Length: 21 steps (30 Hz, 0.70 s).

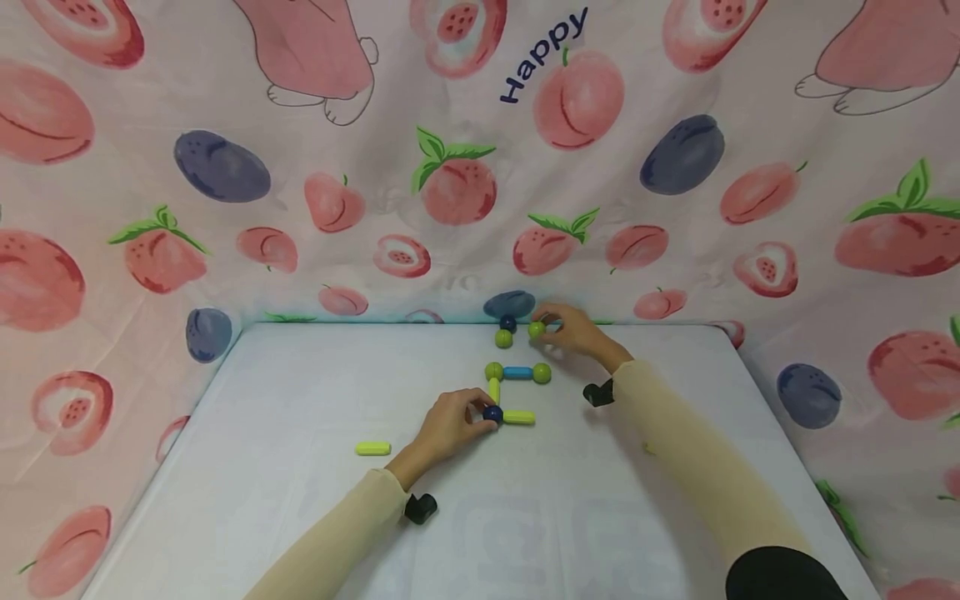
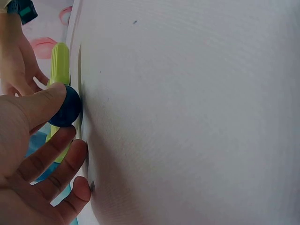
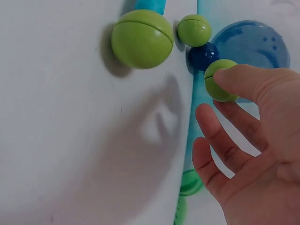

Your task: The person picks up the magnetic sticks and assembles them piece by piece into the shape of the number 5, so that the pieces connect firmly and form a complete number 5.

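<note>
While fingers (image 3: 241,124) hold two balls (image 1: 537,330), four more rest.

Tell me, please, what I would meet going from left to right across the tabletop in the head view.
Loose yellow stick, left hand, dark blue ball that it holds, blue stick, right hand.

A glossy dark blue ball (image 1: 492,414) is pinched between the thumb and a finger of the left hand (image 1: 450,422). From it a ridged yellow-green stick (image 1: 519,417) is pointed right. By a second yellow-green stick (image 1: 494,391) it is linked to a green corner ball (image 1: 493,372), which is joined by a blue stick (image 1: 517,372) to a green end ball (image 1: 542,372). A separate green ball (image 1: 536,330) is pinched by the right hand (image 1: 574,332).
</note>
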### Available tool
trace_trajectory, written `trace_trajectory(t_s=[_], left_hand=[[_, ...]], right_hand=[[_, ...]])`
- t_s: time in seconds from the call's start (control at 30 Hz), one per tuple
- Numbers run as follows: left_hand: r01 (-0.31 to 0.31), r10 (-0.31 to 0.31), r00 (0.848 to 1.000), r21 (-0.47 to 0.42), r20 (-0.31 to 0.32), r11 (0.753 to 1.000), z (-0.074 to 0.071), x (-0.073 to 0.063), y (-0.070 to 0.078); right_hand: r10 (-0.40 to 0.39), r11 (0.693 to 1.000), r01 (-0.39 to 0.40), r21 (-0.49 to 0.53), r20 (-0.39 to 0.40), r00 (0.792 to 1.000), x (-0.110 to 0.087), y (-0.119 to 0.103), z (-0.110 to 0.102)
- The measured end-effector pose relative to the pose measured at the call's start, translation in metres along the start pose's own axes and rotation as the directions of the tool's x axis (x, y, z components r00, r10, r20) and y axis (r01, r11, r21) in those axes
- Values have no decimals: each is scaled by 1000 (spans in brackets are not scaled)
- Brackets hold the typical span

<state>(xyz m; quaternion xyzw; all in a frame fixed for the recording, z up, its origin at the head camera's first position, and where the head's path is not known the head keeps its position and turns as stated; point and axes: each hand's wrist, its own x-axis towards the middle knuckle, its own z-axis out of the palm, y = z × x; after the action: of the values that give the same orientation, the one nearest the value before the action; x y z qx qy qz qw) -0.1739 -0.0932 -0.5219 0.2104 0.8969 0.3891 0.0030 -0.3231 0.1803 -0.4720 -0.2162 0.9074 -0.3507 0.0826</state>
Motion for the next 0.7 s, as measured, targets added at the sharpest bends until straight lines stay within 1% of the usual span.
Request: trace_trajectory(t_s=[0.17, 0.27, 0.4, 0.57, 0.7], left_hand=[[-6, 6, 1000, -5, -3, 1000, 0, 0, -1], [-8, 8, 1000, -6, -5, 1000, 1, 0, -1], [-2, 2, 1000, -2, -3, 1000, 1, 0, 0], [11, -11, 1000, 0, 3, 1000, 0, 0, 2], [17, -17, 1000, 1, 6, 1000, -1, 0, 4]], right_hand=[[-77, 997, 77, -10, -7, 997, -15, -3, -10], [-141, 990, 141, -19, -5, 990, -26, -3, -14], [-197, 980, 197, -10, -1, 980, -42, -5, -16], [-198, 980, 198, 14, -10, 980, -62, -6, -15], [-177, 984, 177, 33, -11, 984, -77, -8, -11]])
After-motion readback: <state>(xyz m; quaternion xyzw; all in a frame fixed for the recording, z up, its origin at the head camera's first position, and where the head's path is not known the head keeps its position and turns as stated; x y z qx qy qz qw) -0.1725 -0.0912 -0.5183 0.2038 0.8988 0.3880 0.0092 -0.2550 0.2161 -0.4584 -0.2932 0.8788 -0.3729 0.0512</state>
